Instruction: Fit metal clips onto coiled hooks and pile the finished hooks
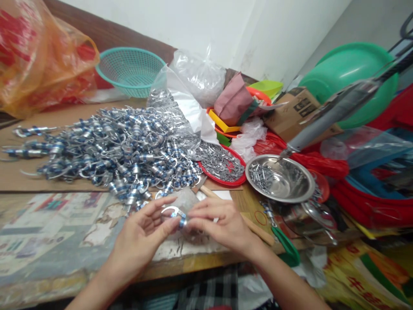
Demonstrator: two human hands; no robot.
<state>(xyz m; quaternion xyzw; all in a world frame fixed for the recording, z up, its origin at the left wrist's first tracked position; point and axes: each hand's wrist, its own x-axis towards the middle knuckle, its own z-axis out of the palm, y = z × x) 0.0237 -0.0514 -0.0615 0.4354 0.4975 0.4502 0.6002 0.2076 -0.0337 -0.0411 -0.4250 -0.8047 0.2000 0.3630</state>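
Between my two hands is a small silver metal fitting with a curved hook and blue bands (177,213). My left hand (146,226) pinches it between thumb and fingers, the hook rising over the thumb. The fingertips of my right hand (219,219) close on its right end, partly hiding it. Behind and below the fitting is a greyish block-like thing (187,197), mostly covered by my hands. Just beyond lies a large heap of similar blue-banded hook fittings (125,146). A wooden handle (261,231) lies beside my right hand.
A red plate (222,181) of small metal parts and a steel bowl (290,187) with pins stand to the right. A grey pen-shaped tool (319,125) slants down over the bowl. A turquoise basket (130,71) and an orange bag (41,60) are at the back.
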